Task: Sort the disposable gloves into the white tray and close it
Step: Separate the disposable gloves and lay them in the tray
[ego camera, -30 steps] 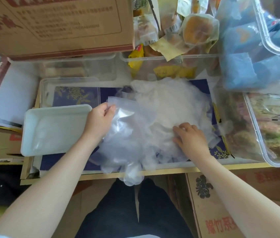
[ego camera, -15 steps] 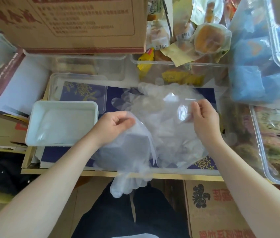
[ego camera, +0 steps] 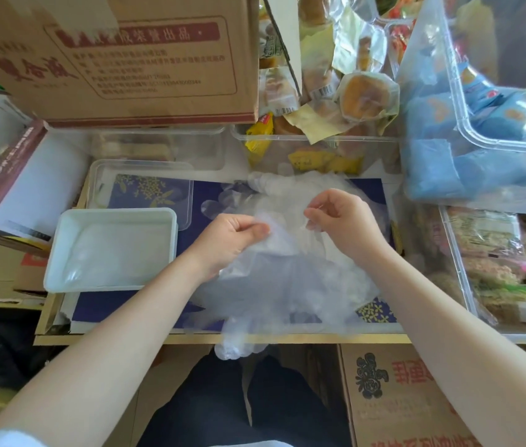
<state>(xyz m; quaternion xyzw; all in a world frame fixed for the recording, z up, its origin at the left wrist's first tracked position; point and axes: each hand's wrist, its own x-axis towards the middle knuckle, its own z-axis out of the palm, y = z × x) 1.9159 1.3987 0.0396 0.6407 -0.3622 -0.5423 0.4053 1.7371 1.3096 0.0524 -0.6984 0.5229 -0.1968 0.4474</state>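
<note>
Since half a second ago my right hand (ego camera: 347, 225) has come in from the right side of the pile toward frame centre and dropped lower, so both hands now sit close together above the gloves (ego camera: 290, 279). My left hand (ego camera: 232, 241) has moved up and right a little; it was lower on the heap before. The camera view has also shifted down slightly, so the white tray (ego camera: 111, 250) sits a bit higher left of centre than earlier.

Left hand: fingers curled, thumb and forefinger pinching a thin edge of clear glove film. Right hand: fingers curled too, fingertips (ego camera: 311, 217) nipping the same film from the other side; a small gap between the hands. Both forearms run in from the bottom corners.

Gloves are a crumpled clear heap at centre on the blue mat (ego camera: 190, 308), some drooping over the front edge of the table. White tray lies just left of the heap, uncovered, with some clear film in it. Clear lid (ego camera: 142, 185) lies behind the tray, upper left of centre. Cardboard box (ego camera: 119, 56) at top left
</note>
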